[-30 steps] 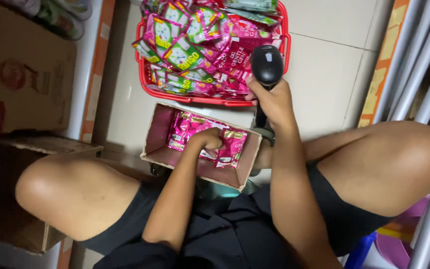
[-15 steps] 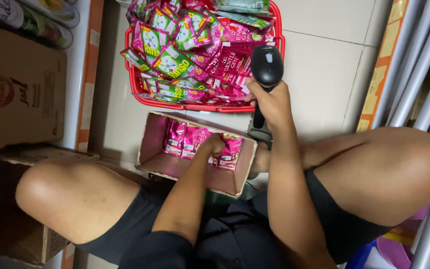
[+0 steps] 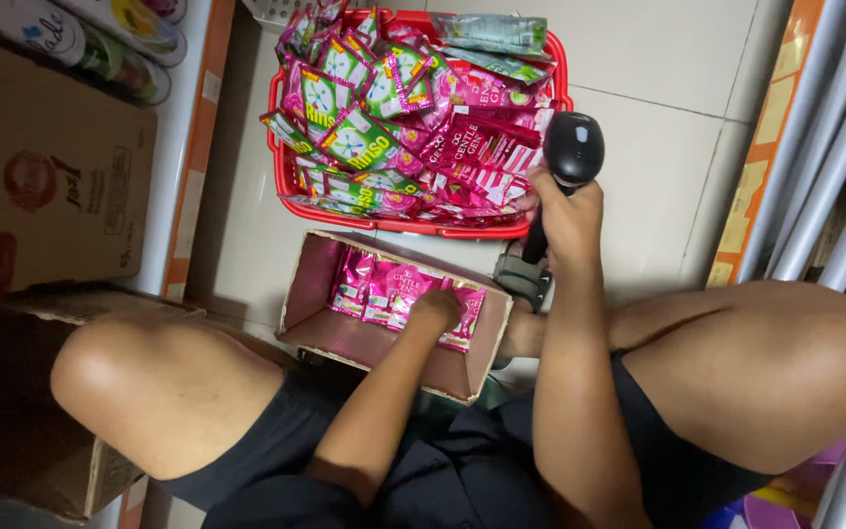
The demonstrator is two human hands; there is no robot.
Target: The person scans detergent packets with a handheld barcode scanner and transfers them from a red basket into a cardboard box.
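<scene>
While the person sits cross-legged on the pale tiled floor [image 3: 658, 167], the far left of the scene is taken up by a large brown cardboard carton [image 3: 46, 176] with a row of plastic bottles [image 3: 110, 44] lying beyond it, and a second, darker carton [image 3: 41, 460] sits nearer, partly under the left knee [image 3: 149, 392]. Just right of that knee, a small open cardboard box [image 3: 384, 348] with a pinkish inner wall rests on the floor between the legs, and a row of shiny pink sachets [image 3: 394, 289] stands inside it along its far side. The left hand [image 3: 435, 312] reaches down into this box, fingers curled closed on the top edge of one of the pink sachets at the right end of the row. Beyond the box, touching or just beside its far edge, a red plastic basket [image 3: 291, 181] is heaped with loose sachets, green-and-pink ones [image 3: 354, 118] on its left half and deep pink ones [image 3: 482, 147] on its right, with a few grey-green packets at the far right corner. Further right, the right hand [image 3: 568, 211] is wrapped tightly around the handle of a black handheld barcode scanner [image 3: 572, 147], whose head points toward the basket's right rim; its lower part meets a grey stand [image 3: 521, 279] on the floor. To the far right, the right thigh crosses the scene, and pale metal shelf rails [image 3: 834, 137] with an orange strip run up the edge
</scene>
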